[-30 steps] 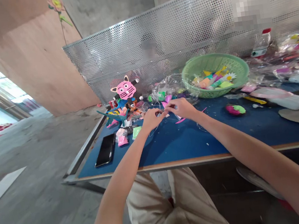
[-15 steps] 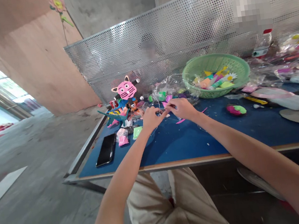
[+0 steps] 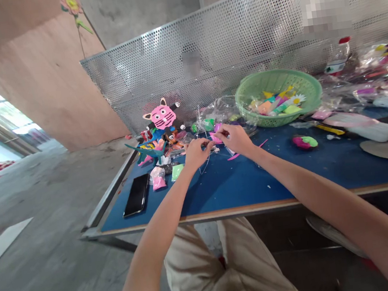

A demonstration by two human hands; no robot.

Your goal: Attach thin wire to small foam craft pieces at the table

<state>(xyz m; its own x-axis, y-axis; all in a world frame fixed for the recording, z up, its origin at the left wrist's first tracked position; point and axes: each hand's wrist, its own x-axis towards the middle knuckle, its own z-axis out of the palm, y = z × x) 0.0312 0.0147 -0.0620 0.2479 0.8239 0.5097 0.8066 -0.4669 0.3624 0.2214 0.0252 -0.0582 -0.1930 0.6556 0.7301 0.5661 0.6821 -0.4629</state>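
Above the blue table my left hand [image 3: 197, 154] is closed in a pinch, with thin wire [image 3: 205, 165] looping around its fingertips. Just to the right, my right hand [image 3: 235, 139] pinches at a small magenta piece [image 3: 216, 135]; its fingertips are partly hidden. The two hands are close together with a small gap between them. A thin magenta strip [image 3: 233, 156] lies on the table below my right hand. Left of my hands are a pink cat-face figure [image 3: 163, 116], a light green packet [image 3: 177, 172] and a pink packet [image 3: 159, 183].
A black phone [image 3: 136, 195] lies near the left edge of the table [image 3: 236, 197]. Behind my right hand stands a green basket [image 3: 310, 94] of coloured pieces. Farther right are a yellow cutter [image 3: 330, 129], bags and a bottle [image 3: 338, 59]. A perforated metal screen [image 3: 155, 69] runs along the back.
My hands have drawn slightly apart. More of the magenta piece shows beside my right fingertips, and the thin wire near my left hand has shifted.
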